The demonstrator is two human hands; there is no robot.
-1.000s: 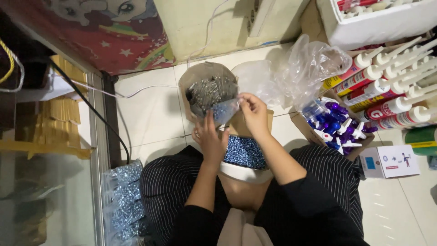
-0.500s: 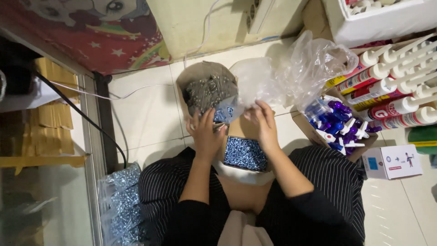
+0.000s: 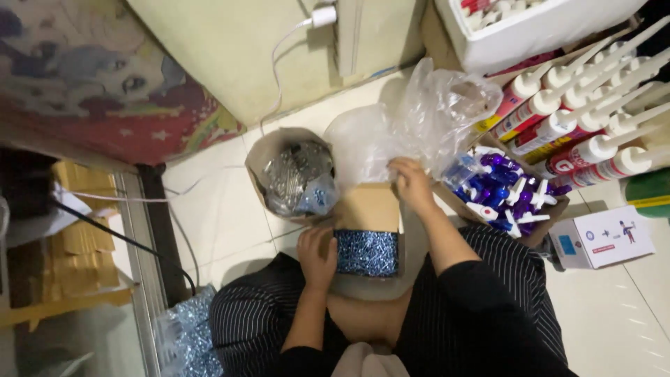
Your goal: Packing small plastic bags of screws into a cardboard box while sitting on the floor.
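Two hands work over a cardboard box (image 3: 368, 209) propped on the person's lap on the tiled floor (image 3: 209, 209), kept close, probably for easy reach. The clear plastic bag (image 3: 412, 119) billows behind it; the right hand (image 3: 412, 183) pinches its lower edge. The left hand (image 3: 315, 255) cups the box's left side, steadying it. Inside lie small silvery-blue screws (image 3: 368, 253) (a dense glittering heap), beside a bag of similar hardware (image 3: 296, 178).
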